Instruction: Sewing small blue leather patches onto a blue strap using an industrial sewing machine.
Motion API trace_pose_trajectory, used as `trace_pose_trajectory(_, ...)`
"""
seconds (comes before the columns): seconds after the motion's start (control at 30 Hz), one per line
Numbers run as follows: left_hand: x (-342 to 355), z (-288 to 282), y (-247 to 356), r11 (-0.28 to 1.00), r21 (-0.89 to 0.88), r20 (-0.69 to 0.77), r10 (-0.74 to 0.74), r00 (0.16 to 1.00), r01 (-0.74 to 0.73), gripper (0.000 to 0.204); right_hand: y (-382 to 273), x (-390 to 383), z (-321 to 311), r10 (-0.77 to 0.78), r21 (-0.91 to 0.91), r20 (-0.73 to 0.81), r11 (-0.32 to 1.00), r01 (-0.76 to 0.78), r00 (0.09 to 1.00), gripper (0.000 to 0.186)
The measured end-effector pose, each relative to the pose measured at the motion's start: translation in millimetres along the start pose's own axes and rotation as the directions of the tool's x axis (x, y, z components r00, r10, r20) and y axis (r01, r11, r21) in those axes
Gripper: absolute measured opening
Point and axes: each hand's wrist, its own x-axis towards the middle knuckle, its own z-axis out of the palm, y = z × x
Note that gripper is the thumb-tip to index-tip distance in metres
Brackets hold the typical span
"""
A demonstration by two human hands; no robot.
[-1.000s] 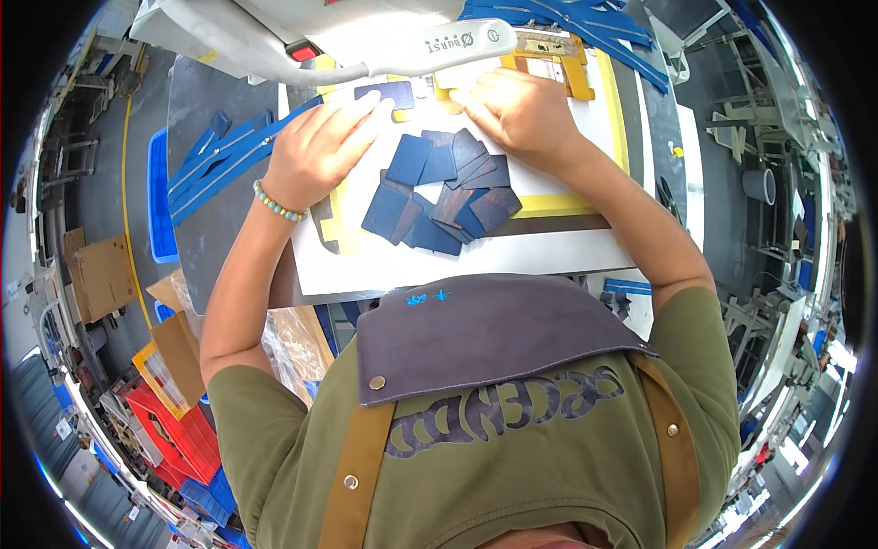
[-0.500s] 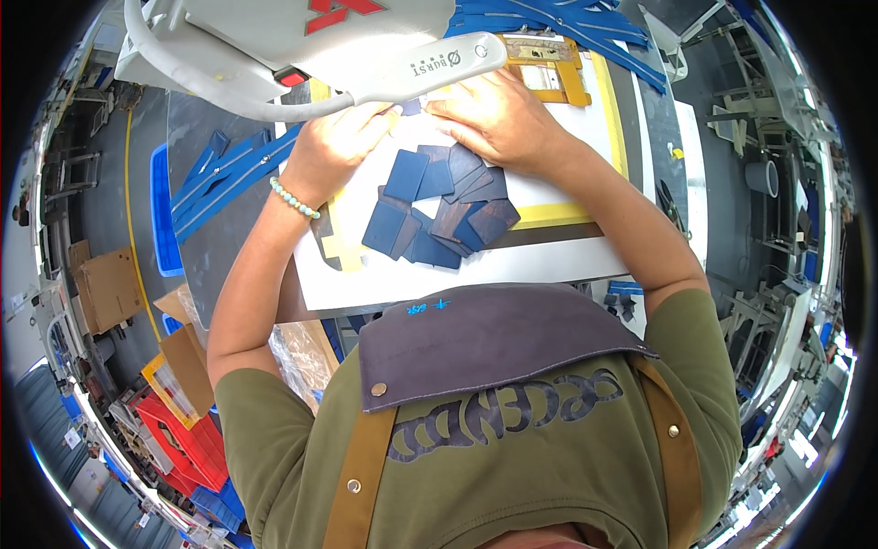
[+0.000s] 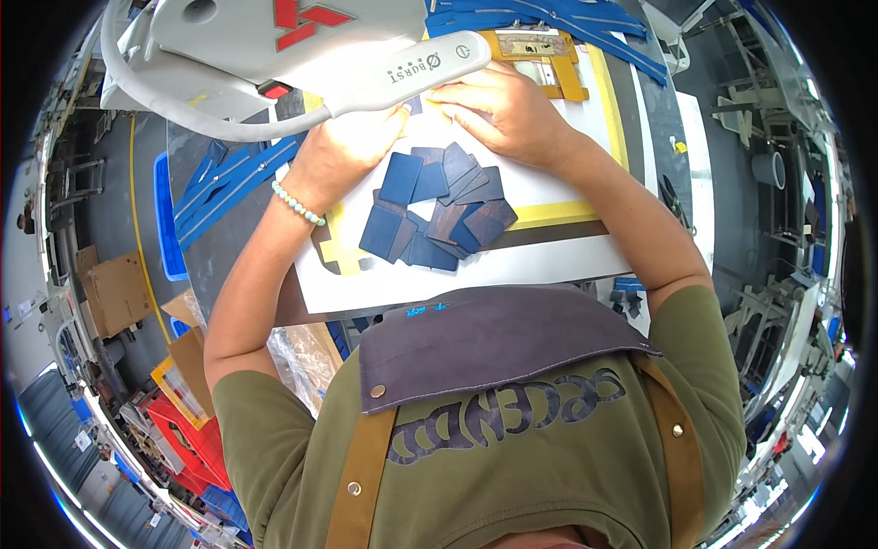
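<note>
My left hand [image 3: 361,137] and my right hand [image 3: 503,114] meet just below a white machine handle [image 3: 384,82], fingertips closed round the edges of a small dark blue piece [image 3: 413,105], partly hidden by the handle and glare. Just nearer to me, a loose pile of dark blue and brownish flat rounded-corner pieces [image 3: 398,178] lies on a white board [image 3: 366,293] edged with yellow tape. To the right of the handle is a yellow fixture [image 3: 572,78] with a metal plate.
Blue zippers lie at the back right [image 3: 585,37] and left [image 3: 229,183]. The white machine body [image 3: 229,37] overhangs the back left. A blue bin [image 3: 169,220] stands beside the table; cardboard [image 3: 123,293] and red crates [image 3: 183,439] are on the lower left.
My left hand has moved right and slightly down, under the handle. My right hand has shifted up slightly. The handle appears lower and further left, and the small piece is more hidden.
</note>
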Motion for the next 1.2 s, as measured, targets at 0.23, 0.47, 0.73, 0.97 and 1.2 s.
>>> trace_pose_trajectory(0.23, 4, 3, -4, 0.998, 0.036, 0.006, 0.053, 0.999, -0.053, 0.012, 2, 1, 1, -0.002, 0.007, -0.030, 1.000, 0.002, 1.000, 0.018)
trace_pose_trajectory(0.47, 10, 2, -5, 0.998, 0.002, 0.136, 0.059, 0.989, -0.060, 0.018, 3, 1, 4, 0.031, 0.036, -0.048, 0.999, -0.029, 0.998, 0.018)
trace_pose_trajectory(0.73, 15, -4, 3, 0.977, 0.159, 0.240, 0.102, 0.965, -0.143, 0.016, 3, 0, 11, -0.150, -0.073, 0.029, 0.986, 0.152, 0.988, 0.022)
trace_pose_trajectory(0.97, -10, -13, 25, 0.989, 0.021, -0.040, -0.143, 0.989, 0.144, 0.012, 1, -4, 9, -0.099, -0.128, 0.070, 0.986, 0.107, 0.993, 0.026)
trace_pose_trajectory(1.2, -10, 5, 24, 0.673, -0.326, 0.116, -0.669, 0.734, 0.664, 0.018, 1, -2, 12, -0.135, -0.129, 0.140, 0.980, 0.153, 0.981, 0.035)
